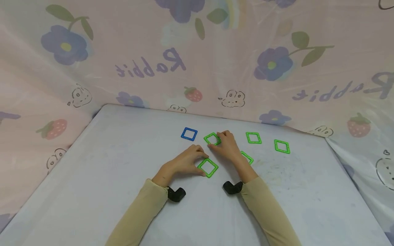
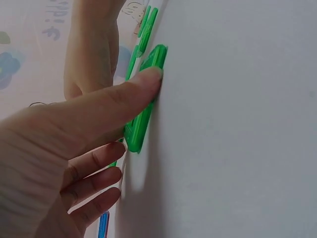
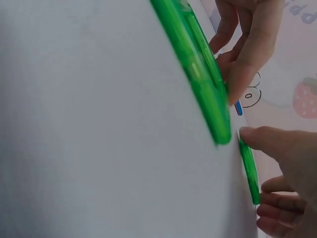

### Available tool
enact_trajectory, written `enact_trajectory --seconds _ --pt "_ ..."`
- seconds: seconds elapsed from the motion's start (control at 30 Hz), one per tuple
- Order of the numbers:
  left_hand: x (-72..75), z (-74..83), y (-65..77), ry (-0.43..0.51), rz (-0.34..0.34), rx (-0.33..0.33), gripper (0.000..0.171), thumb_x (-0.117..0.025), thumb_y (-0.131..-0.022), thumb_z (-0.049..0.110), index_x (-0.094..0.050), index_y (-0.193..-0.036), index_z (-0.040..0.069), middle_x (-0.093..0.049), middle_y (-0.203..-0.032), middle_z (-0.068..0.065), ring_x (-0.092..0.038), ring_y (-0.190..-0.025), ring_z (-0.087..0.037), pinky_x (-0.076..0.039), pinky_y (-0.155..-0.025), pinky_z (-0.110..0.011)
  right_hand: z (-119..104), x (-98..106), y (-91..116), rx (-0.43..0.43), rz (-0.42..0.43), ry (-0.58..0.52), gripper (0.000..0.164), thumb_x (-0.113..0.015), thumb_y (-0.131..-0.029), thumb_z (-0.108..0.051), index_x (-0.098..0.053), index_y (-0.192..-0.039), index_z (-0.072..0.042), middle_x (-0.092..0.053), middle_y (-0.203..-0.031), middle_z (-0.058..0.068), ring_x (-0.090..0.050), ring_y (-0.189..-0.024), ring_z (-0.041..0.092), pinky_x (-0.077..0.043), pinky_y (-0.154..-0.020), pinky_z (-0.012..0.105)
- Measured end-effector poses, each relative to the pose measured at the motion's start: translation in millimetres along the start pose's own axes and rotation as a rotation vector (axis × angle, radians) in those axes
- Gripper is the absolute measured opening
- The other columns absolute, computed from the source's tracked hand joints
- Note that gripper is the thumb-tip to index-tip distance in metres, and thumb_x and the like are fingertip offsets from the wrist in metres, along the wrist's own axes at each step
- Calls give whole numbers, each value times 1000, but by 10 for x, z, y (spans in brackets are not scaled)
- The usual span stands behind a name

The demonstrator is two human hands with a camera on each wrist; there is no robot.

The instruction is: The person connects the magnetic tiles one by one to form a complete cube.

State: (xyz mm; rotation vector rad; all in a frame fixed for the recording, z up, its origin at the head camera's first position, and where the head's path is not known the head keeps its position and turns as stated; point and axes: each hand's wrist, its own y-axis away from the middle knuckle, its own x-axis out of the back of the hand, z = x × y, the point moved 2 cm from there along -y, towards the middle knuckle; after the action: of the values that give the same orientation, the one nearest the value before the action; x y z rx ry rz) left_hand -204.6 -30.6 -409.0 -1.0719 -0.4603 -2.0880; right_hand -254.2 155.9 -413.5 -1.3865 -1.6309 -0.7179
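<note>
Toward the front, my left hand pinches a green square frame at its left side, between thumb and finger. In the left wrist view the thumb presses the edge of this green frame, and the other fingers curve behind. Farther back, my right hand has its thumb and fingers around the right side of a second green square frame. That frame's edge appears between thumb and fingers in the right wrist view. A blue square frame lies to the left of it.
Two green square frames lie at the back right of the white table. Another green frame is partly hidden by the right wrist. Black mounts sit at both cuffs. A patterned curtain borders the table.
</note>
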Motion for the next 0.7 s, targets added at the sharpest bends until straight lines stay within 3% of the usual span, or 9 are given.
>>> enact_trajectory --seconds 0.3,0.7 --pt "-6 -57 44 -27 31 57 61 -84 -72 36 -65 -123 11 -53 -112 0 -44 -105 -14 -42 -92 -31 -21 -20 7 -34 15 2 66 -73 -84 -36 -54 -129 9 -50 -120 25 -48 -109 37 -42 -92 47" --pt "29 -94 121 -18 74 86 60 -85 -71 37 -65 -122 11 -54 -111 1 -45 -103 -14 -42 -92 -32 -53 -2 -4 -53 35 -52 62 -76 -80 -33 -58 -123 9 -54 -112 24 -52 -97 34 -44 -85 45"
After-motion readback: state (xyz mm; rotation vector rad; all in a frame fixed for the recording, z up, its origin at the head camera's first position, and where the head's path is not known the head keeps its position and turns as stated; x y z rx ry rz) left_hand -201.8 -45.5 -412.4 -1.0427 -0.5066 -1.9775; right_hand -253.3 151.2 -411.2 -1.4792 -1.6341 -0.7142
